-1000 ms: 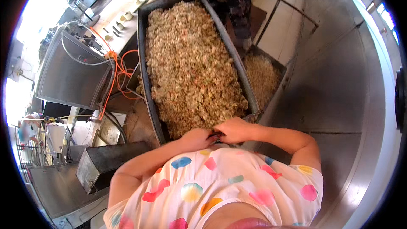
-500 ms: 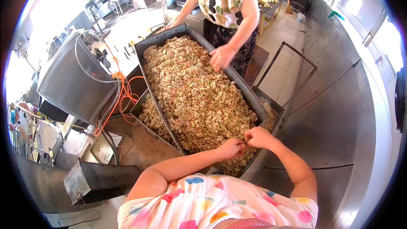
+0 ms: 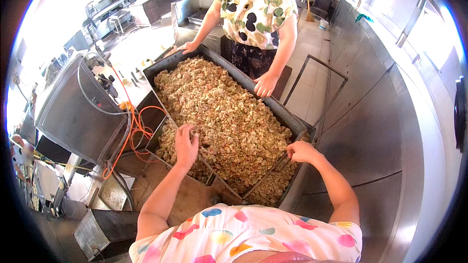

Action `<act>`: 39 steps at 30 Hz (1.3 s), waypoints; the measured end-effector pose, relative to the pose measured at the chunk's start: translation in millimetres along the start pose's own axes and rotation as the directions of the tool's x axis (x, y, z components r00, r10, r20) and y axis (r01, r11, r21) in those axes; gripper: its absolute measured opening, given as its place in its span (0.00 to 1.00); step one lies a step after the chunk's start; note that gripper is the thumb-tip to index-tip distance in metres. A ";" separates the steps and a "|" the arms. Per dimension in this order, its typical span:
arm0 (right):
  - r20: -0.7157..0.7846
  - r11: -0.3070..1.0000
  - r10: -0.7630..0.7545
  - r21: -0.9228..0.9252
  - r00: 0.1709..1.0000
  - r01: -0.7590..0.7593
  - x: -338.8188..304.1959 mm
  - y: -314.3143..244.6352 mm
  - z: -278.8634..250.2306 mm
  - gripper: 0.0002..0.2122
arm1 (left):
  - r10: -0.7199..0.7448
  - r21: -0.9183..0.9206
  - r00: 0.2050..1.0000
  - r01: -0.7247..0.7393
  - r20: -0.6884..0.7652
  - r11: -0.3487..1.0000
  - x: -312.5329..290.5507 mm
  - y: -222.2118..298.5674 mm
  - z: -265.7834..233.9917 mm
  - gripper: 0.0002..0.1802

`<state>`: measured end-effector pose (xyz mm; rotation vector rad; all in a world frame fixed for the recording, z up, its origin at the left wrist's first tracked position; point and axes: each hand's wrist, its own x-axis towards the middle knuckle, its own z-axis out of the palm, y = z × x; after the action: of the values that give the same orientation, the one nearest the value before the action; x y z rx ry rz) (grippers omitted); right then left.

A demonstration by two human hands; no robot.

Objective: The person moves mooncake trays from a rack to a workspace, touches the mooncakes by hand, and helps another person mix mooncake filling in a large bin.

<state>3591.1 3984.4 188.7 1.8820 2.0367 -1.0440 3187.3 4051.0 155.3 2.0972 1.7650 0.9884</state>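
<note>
A long dark metal tray (image 3: 222,181) heaped with brown, crumbly mixture (image 3: 224,117) lies at a slant in front of me. It rests over a larger metal trough (image 3: 178,168) that holds more of the same mixture. My left hand (image 3: 186,147) is at the tray's left rim, with thumb and fingers apart; I see nothing in it. My right hand (image 3: 303,152) is closed at the near end rim, by the right corner; its fingertips are partly hidden. Across from me a co-worker rests one hand (image 3: 188,47) at the far rim and another (image 3: 265,84) on the right rim.
A bent metal bar frame (image 3: 325,63) stands beyond the trough's right end, beside a long steel counter (image 3: 360,131). Left of the tray are a steel cabinet (image 3: 80,112) and orange cable (image 3: 130,141). An open metal box (image 3: 105,234) sits low at left.
My hands, together at the near end before, have moved apart: the left went to the left rim, the right stayed near the corner. The co-worker's right-side hand moved from the mixture onto the rim.
</note>
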 end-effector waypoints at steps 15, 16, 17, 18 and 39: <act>-0.267 -0.286 0.770 0.667 0.580 0.687 23.8 -62.9 115.0 0.12 | 0.375 0.085 0.927 -0.373 -0.006 0.924 50.3 -61.6 42.7 0.19; -0.295 -0.235 0.777 0.683 0.556 0.691 27.9 -61.7 112.2 0.12 | 0.380 0.095 0.925 -0.378 -0.001 0.921 51.0 -56.5 42.8 0.20; -0.250 -0.157 0.832 0.749 0.494 0.643 32.7 -66.1 104.8 0.15 | 0.382 0.107 0.924 -0.380 0.003 0.919 51.5 -49.6 38.5 0.20; -0.246 -0.117 0.851 0.773 0.464 0.624 41.3 -69.3 98.7 0.15 | 0.384 0.120 0.923 -0.382 0.007 0.917 53.2 -45.8 37.6 0.20; -0.527 0.499 0.849 0.828 0.049 0.257 164.8 6.0 47.1 0.17 | 0.201 0.290 0.916 -0.309 0.348 0.906 91.8 -30.4 80.0 0.32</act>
<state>3551.2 4088.6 58.5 4.2721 0.7605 -0.3781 3217.5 4164.1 110.0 2.5823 1.6130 0.3806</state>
